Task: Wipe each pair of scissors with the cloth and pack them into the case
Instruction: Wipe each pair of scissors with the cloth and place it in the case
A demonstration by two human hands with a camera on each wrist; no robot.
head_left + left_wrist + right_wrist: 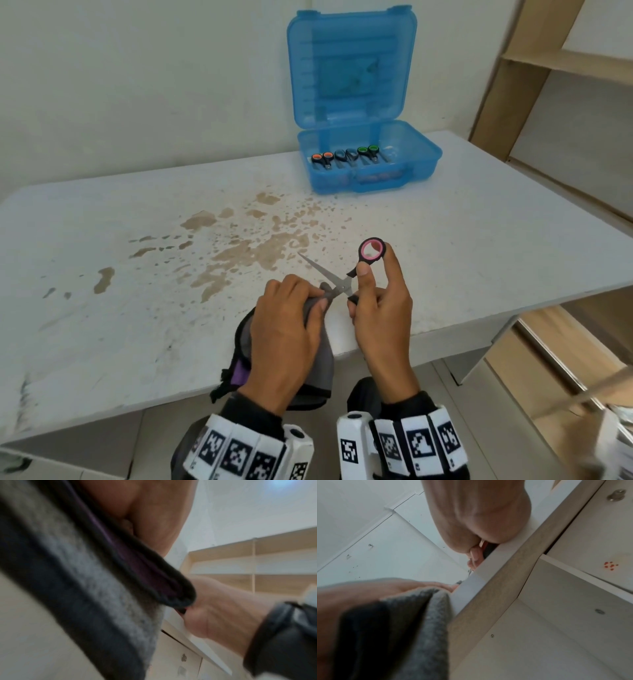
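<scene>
My right hand [375, 308] grips a pair of scissors with black and pink handles [371, 251], blades spread apart; one blade [323, 272] points up and left. My left hand [287, 318] holds a grey cloth [322, 353] and pinches it round the other blade near the pivot. The cloth [96, 588] fills the left wrist view and shows low in the right wrist view as the cloth [423, 628]. An open blue case [368, 168] stands at the back of the table with three pairs of scissors [346, 156] lying in its base.
The white table [137, 274] bears brown stains in its middle. Both hands work at its near edge [376, 342]. Wooden shelving [565, 85] stands to the right, past the table's end. A white wall is behind the case.
</scene>
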